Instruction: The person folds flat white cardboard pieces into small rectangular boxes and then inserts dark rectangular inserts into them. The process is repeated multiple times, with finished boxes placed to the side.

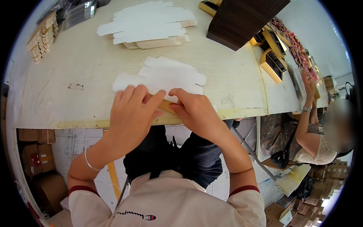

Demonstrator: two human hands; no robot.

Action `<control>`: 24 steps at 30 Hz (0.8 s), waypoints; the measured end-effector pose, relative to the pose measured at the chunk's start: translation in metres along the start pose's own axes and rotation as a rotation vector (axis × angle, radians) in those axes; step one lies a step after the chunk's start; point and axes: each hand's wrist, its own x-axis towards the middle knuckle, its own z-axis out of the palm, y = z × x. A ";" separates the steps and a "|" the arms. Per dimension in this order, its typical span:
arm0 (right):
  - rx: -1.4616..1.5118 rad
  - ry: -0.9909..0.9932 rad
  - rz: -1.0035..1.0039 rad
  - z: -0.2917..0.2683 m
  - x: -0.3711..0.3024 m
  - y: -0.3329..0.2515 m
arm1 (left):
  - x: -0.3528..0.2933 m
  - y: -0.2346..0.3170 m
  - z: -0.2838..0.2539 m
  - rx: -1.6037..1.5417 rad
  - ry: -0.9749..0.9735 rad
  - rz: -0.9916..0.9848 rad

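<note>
A white flat die-cut card blank (pixel 170 75) lies at the near side of the table, its notched edges pointing away from me. Along its near edge runs a gold-coloured strip (pixel 166 105), which looks like a folded-up part of the card. My left hand (pixel 132 108) has its fingers bent over the card's left part, the thumb by the strip. Closed in a pinch on the strip's right end is my right hand (pixel 196 111). The fingers partly cover the strip, so whether it is joined to the card cannot be made out.
Further back lies a stack of white card blanks (pixel 147 22). A tall dark brown stack (pixel 242 22) stands back right, near gold boxes with dark insides (pixel 272 66). Pale folded pieces (pixel 43 38) are piled far left. Another person (pixel 314 140) sits at the right.
</note>
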 end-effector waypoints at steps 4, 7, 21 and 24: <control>0.791 -0.162 0.052 0.015 -0.013 -0.006 | -0.023 -0.008 -0.002 -0.338 -0.214 -0.250; 0.608 -0.044 -0.148 0.010 -0.030 0.000 | -0.022 -0.030 -0.009 -0.306 -0.249 -0.274; -0.183 0.141 -0.357 0.011 -0.010 0.009 | 0.007 -0.047 -0.010 -0.241 -0.444 -0.046; -0.233 0.103 -0.274 0.016 0.009 0.015 | -0.004 -0.040 -0.016 -0.258 -0.399 -0.091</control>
